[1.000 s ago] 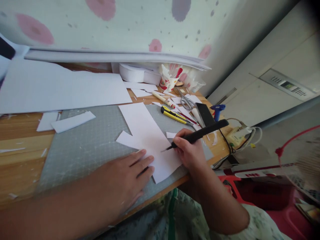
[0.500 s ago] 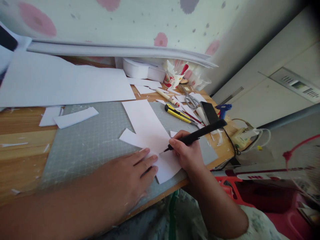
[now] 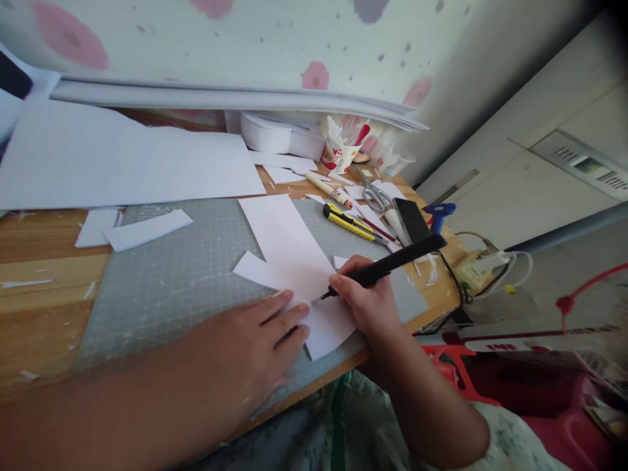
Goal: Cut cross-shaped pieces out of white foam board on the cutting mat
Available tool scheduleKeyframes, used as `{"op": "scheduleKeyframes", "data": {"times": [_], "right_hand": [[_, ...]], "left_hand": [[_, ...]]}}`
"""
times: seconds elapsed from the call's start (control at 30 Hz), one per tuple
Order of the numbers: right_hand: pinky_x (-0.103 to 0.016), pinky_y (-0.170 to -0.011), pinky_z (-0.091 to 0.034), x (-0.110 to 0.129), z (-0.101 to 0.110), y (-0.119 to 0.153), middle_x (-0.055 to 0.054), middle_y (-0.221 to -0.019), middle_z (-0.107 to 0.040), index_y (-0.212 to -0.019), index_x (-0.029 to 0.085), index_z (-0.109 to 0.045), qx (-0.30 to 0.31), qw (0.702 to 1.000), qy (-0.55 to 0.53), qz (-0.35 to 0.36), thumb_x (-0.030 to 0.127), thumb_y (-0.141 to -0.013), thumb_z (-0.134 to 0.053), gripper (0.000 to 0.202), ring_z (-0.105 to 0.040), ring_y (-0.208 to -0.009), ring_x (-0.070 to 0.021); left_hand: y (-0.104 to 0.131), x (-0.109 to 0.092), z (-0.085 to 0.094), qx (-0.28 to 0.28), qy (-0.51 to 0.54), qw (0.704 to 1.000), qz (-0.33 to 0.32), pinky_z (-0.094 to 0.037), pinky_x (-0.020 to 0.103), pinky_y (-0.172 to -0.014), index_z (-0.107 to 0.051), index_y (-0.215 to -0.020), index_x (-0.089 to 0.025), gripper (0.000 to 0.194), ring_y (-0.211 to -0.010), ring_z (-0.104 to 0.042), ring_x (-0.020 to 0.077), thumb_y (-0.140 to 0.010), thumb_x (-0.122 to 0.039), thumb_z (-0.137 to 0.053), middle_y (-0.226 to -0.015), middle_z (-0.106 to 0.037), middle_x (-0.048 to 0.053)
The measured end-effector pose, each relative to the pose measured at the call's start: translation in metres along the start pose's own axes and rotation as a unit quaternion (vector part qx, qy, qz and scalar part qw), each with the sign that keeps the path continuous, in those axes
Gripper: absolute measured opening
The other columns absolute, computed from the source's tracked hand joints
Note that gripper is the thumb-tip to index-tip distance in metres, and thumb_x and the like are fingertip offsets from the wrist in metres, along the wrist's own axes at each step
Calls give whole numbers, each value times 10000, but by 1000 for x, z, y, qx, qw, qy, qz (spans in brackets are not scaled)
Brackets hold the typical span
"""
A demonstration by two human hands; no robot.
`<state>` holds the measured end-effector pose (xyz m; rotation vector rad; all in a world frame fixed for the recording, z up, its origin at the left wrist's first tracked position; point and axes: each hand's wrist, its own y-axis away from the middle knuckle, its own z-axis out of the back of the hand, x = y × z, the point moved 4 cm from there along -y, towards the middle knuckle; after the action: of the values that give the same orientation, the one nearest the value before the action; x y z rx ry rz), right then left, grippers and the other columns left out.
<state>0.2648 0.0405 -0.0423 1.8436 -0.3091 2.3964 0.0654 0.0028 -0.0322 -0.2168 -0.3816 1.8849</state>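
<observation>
A long white sheet (image 3: 294, 245) of paper or thin board lies slantwise across the grey cutting mat (image 3: 161, 275). My left hand (image 3: 260, 340) rests flat at its left edge, fingers stretched, the fingertips on the white surface. Pinched in my right hand (image 3: 370, 297) is a thick black pen-shaped tool (image 3: 392, 260) with a thin tip. That tip meets the sheet just beyond my left fingertips; whether it is a nib or a blade I cannot tell. A white strip (image 3: 255, 269) pokes out to the left, by the sheet's edge.
Right of the sheet lie a yellow utility knife (image 3: 348, 222), scissors (image 3: 375, 196) and a black flat object (image 3: 411, 219). Behind them stands a paper cup (image 3: 339, 154) of plastic utensils. A large white sheet (image 3: 132, 163) covers the back left; a cut strip (image 3: 150, 230) lies on the mat.
Both hands, the black tool and the sheet stay practically where they were. Only a very slight shift of the whole view shows.
</observation>
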Motion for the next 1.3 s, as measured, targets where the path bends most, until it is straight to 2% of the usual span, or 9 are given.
{"op": "scheduleKeyframes", "data": {"times": [0.1,0.27,0.43,0.53,0.67,0.97,1.2,1.3], "right_hand": [[-231,-443,-328,1,2,-1,46,-487,-564,-593,209,-616,5,1000,10,-6,351,-664,-792,237,-428,-454,-100],[-229,-428,-320,-1,11,-6,52,-474,-551,-592,208,-620,7,1000,18,-12,356,-643,-796,235,-420,-437,-96],[-228,-429,-305,-1,25,-17,57,-460,-531,-580,203,-622,5,999,36,11,333,-646,-775,211,-423,-438,-95],[-231,-440,-305,-3,34,-25,56,-465,-526,-572,200,-620,0,999,48,23,336,-642,-782,223,-428,-449,-96],[-236,-439,-294,-11,42,-31,55,-470,-522,-580,199,-627,2,999,37,25,355,-649,-798,242,-426,-447,-98],[-232,-419,-284,-27,45,-34,53,-470,-511,-576,198,-618,-14,1000,-4,20,354,-658,-811,261,-429,-435,-95],[-226,-411,-297,-34,45,-36,50,-463,-515,-588,198,-617,-30,999,-25,9,350,-651,-785,235,-427,-426,-95],[-223,-404,-292,-35,43,-36,59,-447,-497,-582,198,-614,-34,999,-37,4,340,-636,-775,222,-407,-409,-90]], "left_hand": [[0,2,0,5,4,1000,20,-424,382,-1064,-691,-1200,-140,345,-1199,-639,249,-1000,-299,-460,-1282,-710,101],[1,3,2,5,12,1000,0,-425,380,-1044,-696,-1196,-136,390,-1184,-648,247,-1024,-297,-385,-1267,-718,103],[3,3,0,0,19,999,26,-393,376,-1071,-703,-1198,-166,363,-1221,-619,245,-1011,-312,-427,-1304,-701,76],[3,2,-1,4,21,1000,9,-400,368,-1055,-703,-1205,-170,349,-1211,-620,242,-1002,-304,-453,-1301,-704,70],[2,5,-1,-6,8,1000,-1,-396,378,-1036,-711,-1186,-159,393,-1189,-634,245,-1019,-293,-381,-1278,-715,72],[0,3,2,-17,-15,1000,-12,-402,385,-1010,-705,-1191,-159,446,-1165,-653,244,-1024,-255,-303,-1278,-716,69],[2,4,1,-4,4,1000,-17,-434,391,-1011,-697,-1219,-156,401,-1189,-642,257,-1020,-287,-373,-1293,-709,77],[2,4,0,1,14,1000,-17,-435,392,-1030,-708,-1203,-147,359,-1175,-649,270,-1001,-309,-459,-1275,-716,94]]}}
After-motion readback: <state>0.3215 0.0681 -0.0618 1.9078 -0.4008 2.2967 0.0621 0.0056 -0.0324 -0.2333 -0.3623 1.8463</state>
